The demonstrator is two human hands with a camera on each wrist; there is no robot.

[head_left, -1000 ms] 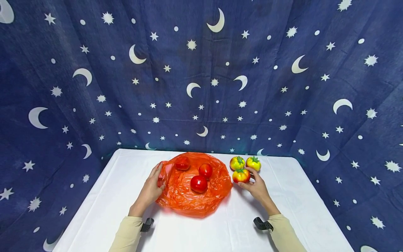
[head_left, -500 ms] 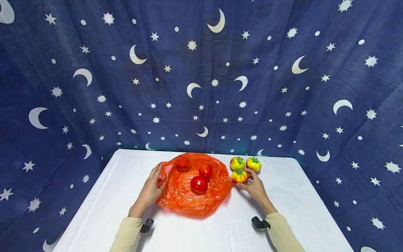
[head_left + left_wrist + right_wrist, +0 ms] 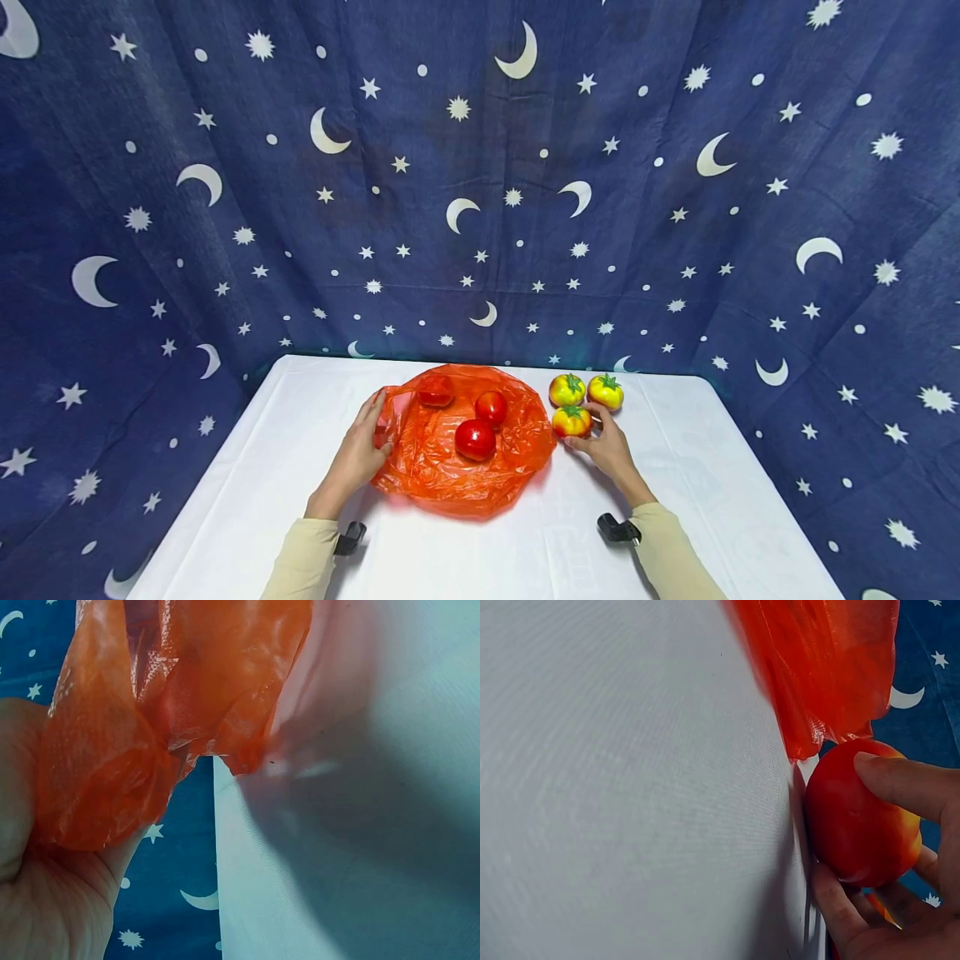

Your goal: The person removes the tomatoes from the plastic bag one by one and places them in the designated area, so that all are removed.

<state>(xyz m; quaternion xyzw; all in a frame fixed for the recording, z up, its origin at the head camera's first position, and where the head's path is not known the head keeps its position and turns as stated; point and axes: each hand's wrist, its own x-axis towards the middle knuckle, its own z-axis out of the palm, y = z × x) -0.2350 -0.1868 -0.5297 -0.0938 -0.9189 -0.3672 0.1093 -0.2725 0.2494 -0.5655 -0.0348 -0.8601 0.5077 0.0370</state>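
An orange-red plastic bag [image 3: 442, 492] lies spread on the table. Three red tomatoes rest within its outline: one near the middle [image 3: 475, 439], a second just behind it [image 3: 491, 408], and a third at the back left [image 3: 436, 390], partly veiled by film. At the bag's left side my left hand [image 3: 358, 450] holds the bunched film between thumb and fingers; the left wrist view shows the gathered plastic [image 3: 105, 787] against the palm. Beside the bag's right edge, my right hand [image 3: 611, 450] grips a yellow-and-red tomato [image 3: 572, 422] with a green top; its red underside [image 3: 855, 817] faces the right wrist camera.
Two more yellow-and-red tomatoes, one on the left [image 3: 566, 389] and one on the right [image 3: 605, 392], stand just behind the held one. A white cloth covers the table [image 3: 465, 558]. Behind its back edge hangs a blue curtain [image 3: 420, 167] with moons and stars.
My right hand has shifted slightly left with the yellow-and-red tomato, closer to the bag. The left hand and the bag stay where they were.
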